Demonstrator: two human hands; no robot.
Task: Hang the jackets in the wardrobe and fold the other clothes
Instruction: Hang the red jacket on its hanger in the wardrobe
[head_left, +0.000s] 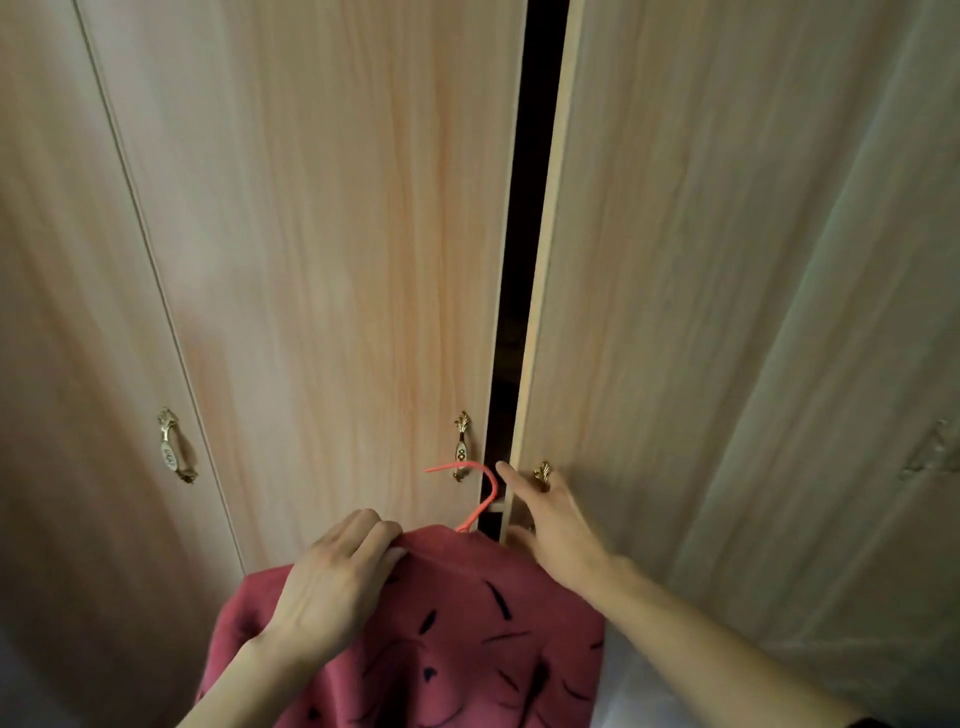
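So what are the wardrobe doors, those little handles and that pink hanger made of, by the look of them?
The wardrobe doors look like pale wood or wood-look laminate: smooth, with long printed-looking grain streaks. The handles seem brass-toned metal, shiny and ornate, with a pale oval inset. The hanger is thin, uniformly coral pink, probably plastic or coated wire; which one is unclear. The jacket on it looks like soft, matte red fabric.

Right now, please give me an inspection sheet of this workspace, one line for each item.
Surface: nothing seen.
Job's things: red jacket on a pink hanger, not yet hung.
Wardrobe: right door slightly ajar, dark gap beside the middle door.
Clutter: nothing seen.
Hands: left hand grips the jacket's collar; right hand is at the right door's edge, by its brass handle.
Cables: nothing seen.
Surroundings: wardrobe doors fill the view.
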